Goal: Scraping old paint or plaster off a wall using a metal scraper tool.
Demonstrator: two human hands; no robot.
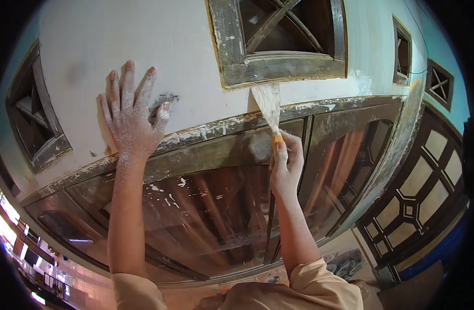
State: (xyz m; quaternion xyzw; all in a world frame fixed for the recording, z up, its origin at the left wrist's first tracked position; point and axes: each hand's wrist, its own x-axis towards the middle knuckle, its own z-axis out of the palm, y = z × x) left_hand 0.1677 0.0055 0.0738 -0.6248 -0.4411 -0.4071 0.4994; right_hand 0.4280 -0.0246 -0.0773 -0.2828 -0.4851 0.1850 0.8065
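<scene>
My left hand [135, 112], dusted with pale powder, lies flat on the white wall [182, 42] with its fingers spread. A dark smudge marks the wall beside its thumb. My right hand [286, 159] is closed around the yellowish handle of a putty knife [268, 102], whose wide, white-smeared blade points upward. The blade's edge meets the wall just below the weathered wooden frame of a vent opening [283, 71]. Beneath both hands runs the top rail of a large wooden window frame [206, 130], spotted with white flakes.
Glass panes [206, 217] with whitish splashes lie below the rail, curtains showing through. Another framed vent [39, 112] is at left, smaller ones at right. A dark panelled door [411, 201] stands at lower right. Tiled floor [85, 286] shows at lower left.
</scene>
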